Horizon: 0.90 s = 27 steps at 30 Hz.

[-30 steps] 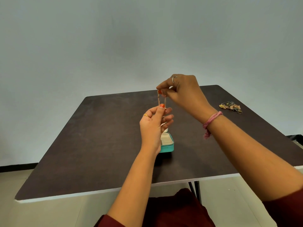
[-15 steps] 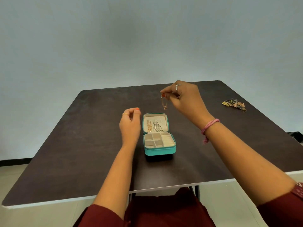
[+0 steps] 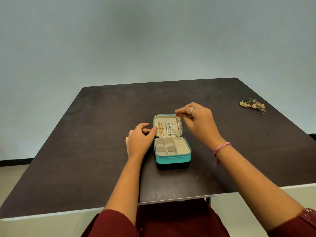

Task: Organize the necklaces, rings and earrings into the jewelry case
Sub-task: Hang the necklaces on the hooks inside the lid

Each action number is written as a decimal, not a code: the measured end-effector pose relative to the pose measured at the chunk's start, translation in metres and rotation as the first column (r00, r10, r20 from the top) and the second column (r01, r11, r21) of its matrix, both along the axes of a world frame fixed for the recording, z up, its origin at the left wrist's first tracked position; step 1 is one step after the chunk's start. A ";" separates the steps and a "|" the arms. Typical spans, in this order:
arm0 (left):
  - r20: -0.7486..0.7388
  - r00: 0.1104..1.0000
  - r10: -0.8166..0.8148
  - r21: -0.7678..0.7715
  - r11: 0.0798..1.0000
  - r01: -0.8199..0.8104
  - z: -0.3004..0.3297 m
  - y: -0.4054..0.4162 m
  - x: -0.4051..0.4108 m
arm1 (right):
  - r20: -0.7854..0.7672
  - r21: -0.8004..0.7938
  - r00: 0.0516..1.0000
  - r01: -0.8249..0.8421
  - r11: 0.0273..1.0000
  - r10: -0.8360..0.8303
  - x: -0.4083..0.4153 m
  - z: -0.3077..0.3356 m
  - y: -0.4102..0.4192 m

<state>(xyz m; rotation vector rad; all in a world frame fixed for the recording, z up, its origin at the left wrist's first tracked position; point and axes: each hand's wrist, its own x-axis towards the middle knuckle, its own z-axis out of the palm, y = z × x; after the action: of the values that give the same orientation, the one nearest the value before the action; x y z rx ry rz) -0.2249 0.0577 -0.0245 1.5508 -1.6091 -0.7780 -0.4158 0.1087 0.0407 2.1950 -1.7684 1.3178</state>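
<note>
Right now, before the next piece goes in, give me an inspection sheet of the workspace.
Surface: dark table, edge chipped pale at the front.
Job's things: teal jewelry case open; two chains hang inside the lid; tray compartments look empty. Rose-gold necklace hangs at the lid's right side.
Clutter: jewelry pile far right on the table.
Grippers: right hand pinches the necklace's top in its fingers; left hand at the lid's left edge, holding nothing.
Cables: nothing seen.
Surroundings: plain grey wall, pale floor.
</note>
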 end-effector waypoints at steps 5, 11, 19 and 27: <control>-0.106 0.994 -0.028 0.038 0.999 0.032 0.000 0.000 0.001 | 0.008 0.039 1.000 -0.002 0.999 0.001 0.000 -0.014 0.001; -0.420 0.902 -0.104 0.040 0.990 0.132 0.006 0.008 0.006 | -0.164 0.105 0.986 0.046 0.993 -0.028 0.001 -0.013 -0.007; -0.504 0.853 -0.134 0.023 0.985 0.169 0.010 0.014 0.015 | -0.303 0.044 0.946 0.133 0.990 -0.114 0.004 -0.008 -0.016; -0.473 0.869 -0.146 0.000 0.986 0.165 0.010 0.014 0.017 | -0.195 0.197 0.980 0.068 0.978 -0.029 -0.002 -0.004 -0.017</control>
<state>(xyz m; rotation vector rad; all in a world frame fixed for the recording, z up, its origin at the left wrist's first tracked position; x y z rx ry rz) -0.2082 0.0718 -0.0143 1.1442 -1.3631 -1.1822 -0.4178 0.0915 0.0370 2.2712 -1.9430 0.9169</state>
